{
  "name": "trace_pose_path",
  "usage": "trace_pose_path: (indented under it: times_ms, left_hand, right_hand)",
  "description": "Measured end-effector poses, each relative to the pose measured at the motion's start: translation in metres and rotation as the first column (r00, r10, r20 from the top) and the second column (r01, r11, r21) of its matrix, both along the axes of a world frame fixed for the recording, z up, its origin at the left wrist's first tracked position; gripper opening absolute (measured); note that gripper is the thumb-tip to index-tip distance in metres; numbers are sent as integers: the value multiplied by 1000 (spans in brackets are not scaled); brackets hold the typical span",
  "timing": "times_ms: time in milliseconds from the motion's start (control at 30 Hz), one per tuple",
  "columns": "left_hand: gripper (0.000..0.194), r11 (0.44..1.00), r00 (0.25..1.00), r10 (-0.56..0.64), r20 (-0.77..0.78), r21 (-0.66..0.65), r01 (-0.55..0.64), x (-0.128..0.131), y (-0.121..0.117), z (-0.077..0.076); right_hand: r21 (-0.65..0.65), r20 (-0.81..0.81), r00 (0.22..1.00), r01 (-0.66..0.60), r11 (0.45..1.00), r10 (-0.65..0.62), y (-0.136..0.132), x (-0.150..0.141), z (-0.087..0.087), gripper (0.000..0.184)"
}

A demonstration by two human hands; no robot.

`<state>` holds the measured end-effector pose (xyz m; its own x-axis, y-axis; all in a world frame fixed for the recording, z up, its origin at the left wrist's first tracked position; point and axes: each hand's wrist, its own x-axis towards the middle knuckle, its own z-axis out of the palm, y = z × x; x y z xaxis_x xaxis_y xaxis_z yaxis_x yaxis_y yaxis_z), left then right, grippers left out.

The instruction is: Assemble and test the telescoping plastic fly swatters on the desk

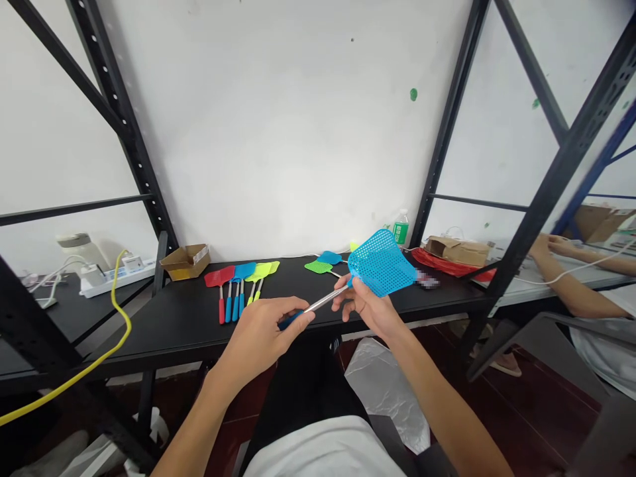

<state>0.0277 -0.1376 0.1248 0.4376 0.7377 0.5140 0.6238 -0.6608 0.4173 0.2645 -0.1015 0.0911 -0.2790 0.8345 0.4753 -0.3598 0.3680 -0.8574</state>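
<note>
My left hand (261, 338) grips the blue handle (291, 320) of a blue plastic fly swatter, whose mesh head (381, 263) tilts up to the right. My right hand (365, 305) holds the swatter's metal shaft (322, 299) just below that head. Both hands are above the front edge of a black table (149, 331). Left of them, a red swatter (219, 277) lies with others, including a blue one (243, 271) and a yellow-green one (261, 271). A green swatter head (318, 267) and a blue swatter head (329, 258) lie farther back.
A small open cardboard box (185, 262) stands at the table's back left. A green-labelled bottle (400, 228) and a brown carton (457, 250) are at the back right. Black shelf uprights flank the table. A co-worker's arm (571, 265) rests on a neighbouring bench.
</note>
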Motion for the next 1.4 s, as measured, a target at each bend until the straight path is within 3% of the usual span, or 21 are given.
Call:
trace_pose_path:
  times_ms: [167, 333, 433, 533, 733, 900, 1133, 1300, 1400]
  left_hand:
    - [27, 999, 998, -41, -43, -6, 40, 5, -4, -1]
    - [25, 991, 986, -121, -112, -78, 113, 17, -8, -6]
    - [36, 989, 986, -126, -106, -86, 117, 24, -9, -10]
    - [44, 992, 991, -113, -75, -64, 108, 30, -8, -15]
    - [41, 962, 969, -246, -1, -121, 244, 33, -13, -15]
    - [45, 878, 911, -378, 166, -249, 409, 31, -16, -12]
    - [52, 726, 804, -476, 356, -357, 588, 31, -14, -14]
    - [51, 554, 743, -410, 529, -503, 663, 32, -4, -17]
    - [51, 490, 718, -348, 603, -536, 688, 35, 5, -23]
  right_hand:
    - [88, 83, 973, 208, 974, -215, 2, -13, -10, 42]
    - [82, 122, 951, 275, 958, -284, -3, -19, -14, 55]
    - [123, 222, 929, 274, 954, -296, -9, -21, -16, 54]
    - [197, 350, 902, 194, 961, -254, -17, -22, -16, 45]
    - [210, 337, 920, 132, 969, -198, -26, -25, -15, 40]
    - [191, 321, 946, -24, 981, -40, -31, -26, -13, 45]
    - [103, 248, 968, -57, 993, 30, -31, -29, -17, 50]
    - [-5, 139, 989, -51, 999, 51, -22, -35, -25, 50]
    - [-79, 87, 996, -25, 997, 32, -12, -39, -29, 53]
